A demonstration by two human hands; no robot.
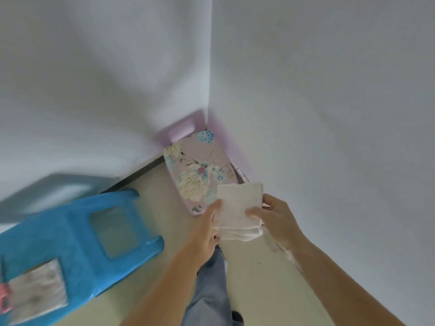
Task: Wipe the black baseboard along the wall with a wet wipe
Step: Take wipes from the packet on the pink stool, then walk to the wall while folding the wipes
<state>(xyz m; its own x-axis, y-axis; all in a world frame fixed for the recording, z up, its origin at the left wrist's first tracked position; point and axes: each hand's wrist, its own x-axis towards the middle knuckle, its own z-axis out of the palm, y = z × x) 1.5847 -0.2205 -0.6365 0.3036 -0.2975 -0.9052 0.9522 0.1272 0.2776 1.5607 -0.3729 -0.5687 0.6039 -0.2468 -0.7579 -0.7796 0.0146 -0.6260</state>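
White walls meet in a corner over a pale beige floor, and above that floor both hands are up, sharing one folded white wet wipe. The left hand pinches its left edge and the right hand has the thumb laid over the front with the fingers curled behind, so both are closed on the wipe and nothing else. This looks like the folding step, getting a tidy pad ready. To do it well, square the layers into a firm, flat pad with a clean face outward, small enough for one hand to press along a narrow strip. The wipe shows several stacked layers at its lower edge; its dampness can't be judged from here. The thin black baseboard runs along the foot of the left wall, well apart from the wipe. Only a short stretch shows between the tilted bright blue plastic stool and the pink floral-printed plastic piece tucked in the corner. Both will likely need working around.
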